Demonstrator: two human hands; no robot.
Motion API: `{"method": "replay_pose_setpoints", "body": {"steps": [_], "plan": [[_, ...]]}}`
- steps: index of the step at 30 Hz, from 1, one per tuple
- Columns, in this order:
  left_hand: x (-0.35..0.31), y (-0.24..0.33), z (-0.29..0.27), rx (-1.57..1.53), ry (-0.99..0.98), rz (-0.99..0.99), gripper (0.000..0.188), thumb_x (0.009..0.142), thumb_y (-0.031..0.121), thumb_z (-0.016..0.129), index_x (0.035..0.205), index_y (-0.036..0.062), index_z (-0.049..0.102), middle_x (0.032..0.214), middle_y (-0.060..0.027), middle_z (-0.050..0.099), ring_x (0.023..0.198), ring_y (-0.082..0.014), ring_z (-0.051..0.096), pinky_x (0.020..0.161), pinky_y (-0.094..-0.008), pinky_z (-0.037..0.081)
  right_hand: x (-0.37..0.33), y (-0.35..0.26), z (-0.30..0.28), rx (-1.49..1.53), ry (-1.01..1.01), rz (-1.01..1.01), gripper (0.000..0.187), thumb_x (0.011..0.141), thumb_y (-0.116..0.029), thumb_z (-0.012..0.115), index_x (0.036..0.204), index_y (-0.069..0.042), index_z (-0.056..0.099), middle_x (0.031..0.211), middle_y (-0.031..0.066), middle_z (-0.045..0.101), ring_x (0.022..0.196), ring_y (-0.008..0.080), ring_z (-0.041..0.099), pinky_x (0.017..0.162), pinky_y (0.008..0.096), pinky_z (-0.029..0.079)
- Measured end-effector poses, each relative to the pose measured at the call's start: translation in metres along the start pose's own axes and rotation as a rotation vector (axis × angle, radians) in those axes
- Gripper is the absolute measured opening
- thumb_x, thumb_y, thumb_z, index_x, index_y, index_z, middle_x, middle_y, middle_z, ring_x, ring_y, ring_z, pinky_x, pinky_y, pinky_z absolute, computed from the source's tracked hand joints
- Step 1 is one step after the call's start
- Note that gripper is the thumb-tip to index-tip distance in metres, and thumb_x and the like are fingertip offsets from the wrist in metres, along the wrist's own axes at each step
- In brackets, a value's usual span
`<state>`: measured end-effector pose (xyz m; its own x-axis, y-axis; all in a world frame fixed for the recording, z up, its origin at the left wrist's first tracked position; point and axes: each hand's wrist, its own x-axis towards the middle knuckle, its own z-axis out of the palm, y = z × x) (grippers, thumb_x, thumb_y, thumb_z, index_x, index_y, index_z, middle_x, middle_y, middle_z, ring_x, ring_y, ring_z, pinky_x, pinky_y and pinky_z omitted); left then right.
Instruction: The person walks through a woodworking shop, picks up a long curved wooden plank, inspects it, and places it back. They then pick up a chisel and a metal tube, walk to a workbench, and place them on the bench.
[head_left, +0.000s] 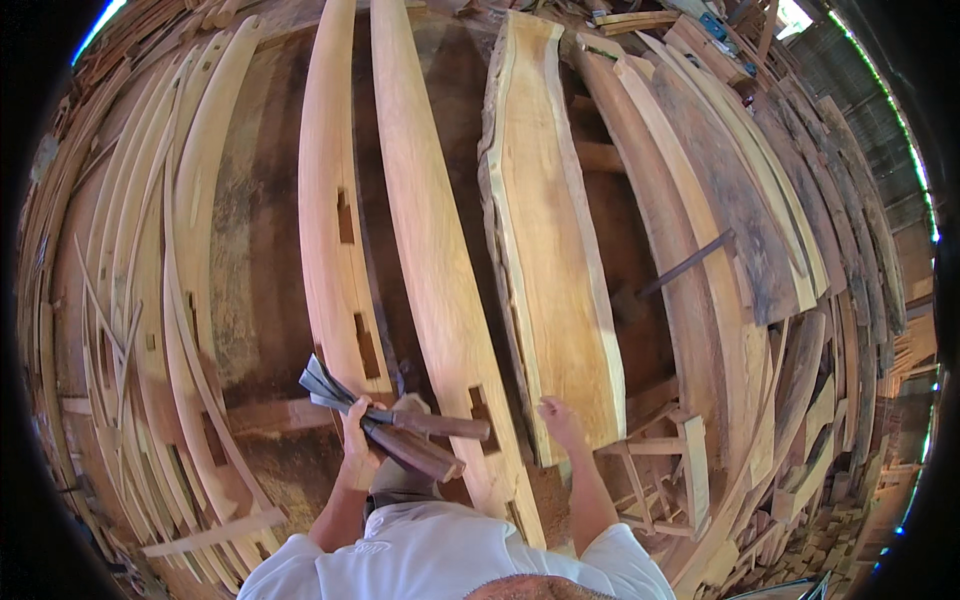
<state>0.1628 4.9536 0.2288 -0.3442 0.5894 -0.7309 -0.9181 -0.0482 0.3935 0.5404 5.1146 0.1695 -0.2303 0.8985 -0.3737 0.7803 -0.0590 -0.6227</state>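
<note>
My left hand (358, 440) is closed around a bundle of chisels (412, 452), held at waist height. Their grey metal blades point up and left; the brown wooden handles stick out to the right. My right hand (565, 424) is beside the near end of a rough-edged wooden slab (552, 240), its fingers loosely bent with nothing visible in them. I cannot tell whether it touches the slab. In front of me lie two long planed beams, a left beam (328, 150) and a right beam (428, 240), both with rectangular mortises cut into them.
Several pale shaped timbers (200, 150) lie along the left. On the right are more boards (690, 190), a dark metal bar (690, 262) and a small wooden frame (694, 470). A thin crosspiece (214, 532) lies across the left timbers near me.
</note>
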Motion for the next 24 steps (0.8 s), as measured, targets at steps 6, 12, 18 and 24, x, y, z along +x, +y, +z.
{"method": "replay_pose_setpoints", "body": {"steps": [6, 12, 18, 24], "plan": [[0.035, 0.105, 0.09, 0.032, -0.011, -0.098, 0.017, 0.093, 0.032, 0.065, 0.098, 0.0154, 0.062, 0.083, -0.0036, 0.064, 0.077, -0.0233, 0.067, 0.072, -0.0449, 0.059, 0.01, -0.091, -0.001, -0.044, -0.126, 0.009, 0.035, 0.095, -0.031, 0.065, 0.116, -0.004, 0.069, 0.107, 0.0187, 0.072, 0.101, 0.0355, 0.07, 0.087, 0.045, 0.054], [0.085, 0.154, 0.165, 0.05, 0.007, -0.09, 0.018, 0.093, 0.033, 0.067, 0.094, 0.0156, 0.062, 0.085, -0.0046, 0.066, 0.08, -0.0246, 0.067, 0.077, -0.0455, 0.058, -0.02, -0.096, -0.024, -0.015, 0.096, 0.221, 0.04, 0.089, -0.032, 0.071, 0.117, -0.004, 0.068, 0.111, 0.0231, 0.069, 0.108, 0.0406, 0.064, 0.093, 0.0477, 0.051], [0.139, 0.147, 0.24, 0.195, -0.031, -0.035, 0.021, 0.091, 0.034, 0.069, 0.092, 0.0141, 0.062, 0.085, -0.0069, 0.067, 0.081, -0.0262, 0.068, 0.077, -0.0462, 0.058, 0.039, -0.197, -0.1, -0.117, 0.344, 0.156, 0.068, 0.083, -0.032, 0.078, 0.14, -0.005, 0.052, 0.143, 0.0313, 0.045, 0.129, 0.0487, 0.047, 0.106, 0.0532, 0.042], [0.196, 0.106, 0.332, 0.222, -0.097, -0.093, 0.021, 0.097, 0.037, 0.064, 0.094, 0.0164, 0.063, 0.09, -0.0077, 0.068, 0.083, -0.0266, 0.067, 0.08, -0.0461, 0.057, 0.176, -0.192, -0.118, -0.33, 0.206, 0.139, 0.089, 0.079, -0.04, 0.081, 0.154, -0.016, 0.038, 0.155, 0.0371, 0.025, 0.134, 0.0583, 0.035, 0.106, 0.0638, 0.037]]}}
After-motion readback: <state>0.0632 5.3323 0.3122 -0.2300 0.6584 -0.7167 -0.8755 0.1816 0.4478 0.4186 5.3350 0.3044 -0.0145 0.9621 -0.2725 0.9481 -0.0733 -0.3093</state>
